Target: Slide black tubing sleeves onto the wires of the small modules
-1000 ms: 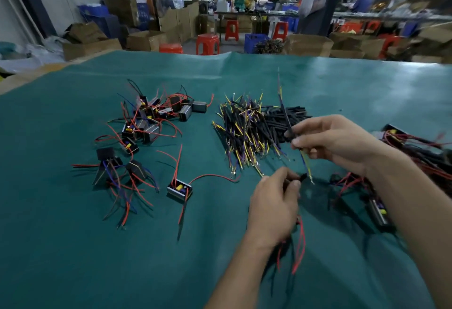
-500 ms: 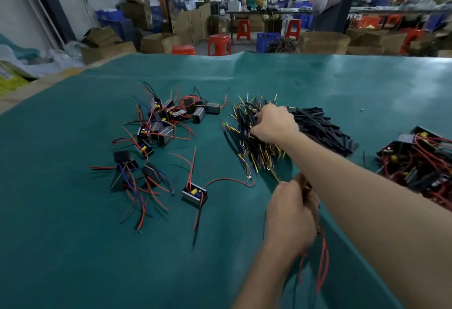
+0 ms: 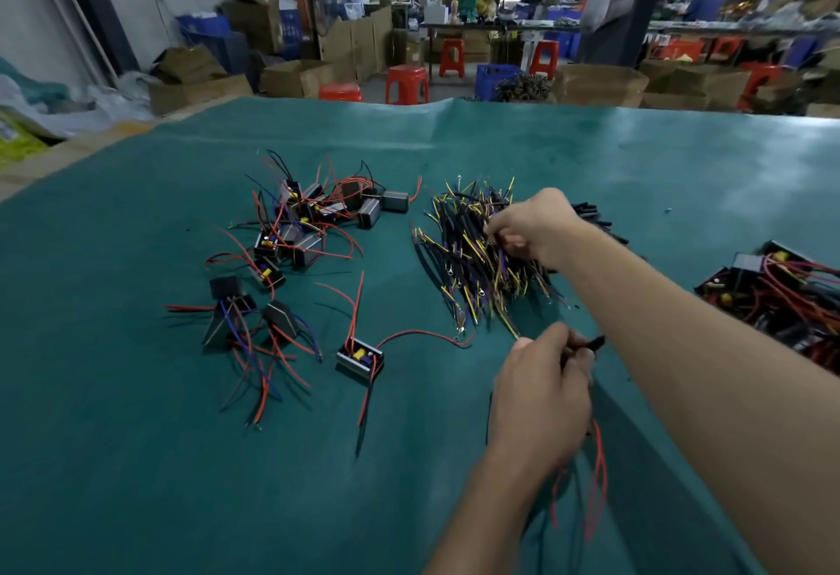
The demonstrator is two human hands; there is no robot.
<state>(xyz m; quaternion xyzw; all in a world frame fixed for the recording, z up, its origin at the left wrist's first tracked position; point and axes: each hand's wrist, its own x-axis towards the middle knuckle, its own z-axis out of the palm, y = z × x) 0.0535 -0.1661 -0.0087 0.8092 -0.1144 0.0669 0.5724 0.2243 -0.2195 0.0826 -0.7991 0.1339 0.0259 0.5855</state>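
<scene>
My left hand (image 3: 541, 397) grips a small module that its fingers hide; red wires (image 3: 595, 483) hang below it and a black sleeve end (image 3: 595, 341) sticks out past the fingers. My right hand (image 3: 532, 224) reaches over the heap of dark wires with yellow ends (image 3: 472, 256), fingers curled and pinching into it. Black tubing sleeves (image 3: 595, 217) lie just behind that hand, mostly hidden. A single module (image 3: 360, 357) with red wires lies left of my left hand.
A cluster of modules with red wires (image 3: 313, 220) sits at the centre left, with black-cased ones (image 3: 245, 311) below it. Another module pile (image 3: 782, 292) lies at the right edge. The green mat (image 3: 136, 461) covers the table. Boxes and red stools stand beyond.
My right hand let go of the long wire, swung left to the wire heap and now digs its fingers into it. My left hand stayed put with the module.
</scene>
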